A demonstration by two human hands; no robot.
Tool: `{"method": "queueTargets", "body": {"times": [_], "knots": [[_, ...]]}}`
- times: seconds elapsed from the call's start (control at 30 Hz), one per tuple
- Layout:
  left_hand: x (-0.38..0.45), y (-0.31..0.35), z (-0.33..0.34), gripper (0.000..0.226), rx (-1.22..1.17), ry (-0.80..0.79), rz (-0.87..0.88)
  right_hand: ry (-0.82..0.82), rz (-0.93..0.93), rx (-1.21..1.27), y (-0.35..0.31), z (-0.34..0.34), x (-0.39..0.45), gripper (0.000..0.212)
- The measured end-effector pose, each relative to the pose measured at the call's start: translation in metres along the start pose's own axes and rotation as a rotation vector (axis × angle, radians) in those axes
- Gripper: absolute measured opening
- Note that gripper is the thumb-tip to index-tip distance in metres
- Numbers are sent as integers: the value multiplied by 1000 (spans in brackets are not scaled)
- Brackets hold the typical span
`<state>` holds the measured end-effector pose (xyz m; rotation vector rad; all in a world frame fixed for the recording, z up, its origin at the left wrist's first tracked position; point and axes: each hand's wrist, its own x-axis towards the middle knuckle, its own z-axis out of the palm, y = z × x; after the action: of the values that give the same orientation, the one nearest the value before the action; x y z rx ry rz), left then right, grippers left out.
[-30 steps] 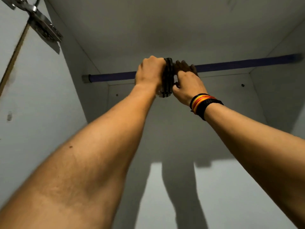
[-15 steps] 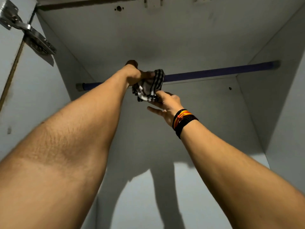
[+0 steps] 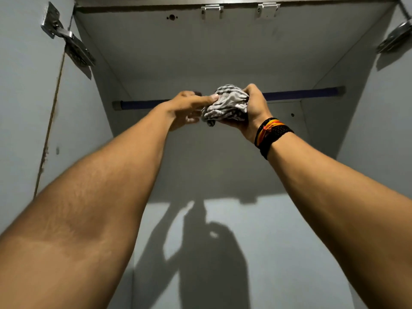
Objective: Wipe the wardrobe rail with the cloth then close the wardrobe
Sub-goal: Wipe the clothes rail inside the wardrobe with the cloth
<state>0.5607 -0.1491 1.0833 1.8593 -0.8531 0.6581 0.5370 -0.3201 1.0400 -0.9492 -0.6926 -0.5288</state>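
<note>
A dark blue wardrobe rail [image 3: 142, 105] runs across the back of the white wardrobe, high up. In front of its middle, my right hand [image 3: 254, 108], with striped bands at the wrist, is closed around a bunched black-and-white checked cloth [image 3: 225, 105]. My left hand [image 3: 189, 108] is just left of the cloth, fingers spread, with its thumb tip touching the cloth's upper edge. Hands and cloth hide the rail's middle part. I cannot tell whether the cloth touches the rail.
The wardrobe's top panel [image 3: 223, 52] is overhead with two metal catches [image 3: 211, 10] at its front edge. Door hinges sit at the upper left [image 3: 66, 43] and upper right [image 3: 396, 39]. Side walls close in on both sides; arm shadows fall on the back wall.
The cloth passed from my left hand into my right hand. The left hand let go and opened beside it. The view tilted back, showing more of the top panel.
</note>
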Motion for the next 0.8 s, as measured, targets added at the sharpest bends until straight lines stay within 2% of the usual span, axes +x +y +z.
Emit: {"method": "queueTargets", "body": {"times": [0.07,0.13,0.27,0.33,0.4,0.5,0.67,0.73,0.8], "knots": [[-16,-7,4,56,-154,-112,-81,-19,15,-46,-5,-6,-12,55],[-29,-12,9,53,-299,-144,-108,-52,33,-91,-5,-15,-20,50],[-59,-3,23,30,-292,29,-136,-203,115,-189,-10,-39,-48,63],[-73,2,28,22,-244,107,-146,-276,142,-233,-10,-50,-62,54],[-91,10,36,15,-229,161,-159,-230,169,-221,-9,-63,-75,48],[-122,16,54,24,-222,153,-222,-105,228,-221,-11,-88,-95,39],[-189,-3,99,11,-212,192,-398,-60,356,-246,11,-135,-150,12],[-226,-23,123,11,-222,238,-476,-6,432,-203,33,-153,-182,9],[-269,-44,145,13,-234,284,-569,42,531,-182,57,-169,-219,15]]}}
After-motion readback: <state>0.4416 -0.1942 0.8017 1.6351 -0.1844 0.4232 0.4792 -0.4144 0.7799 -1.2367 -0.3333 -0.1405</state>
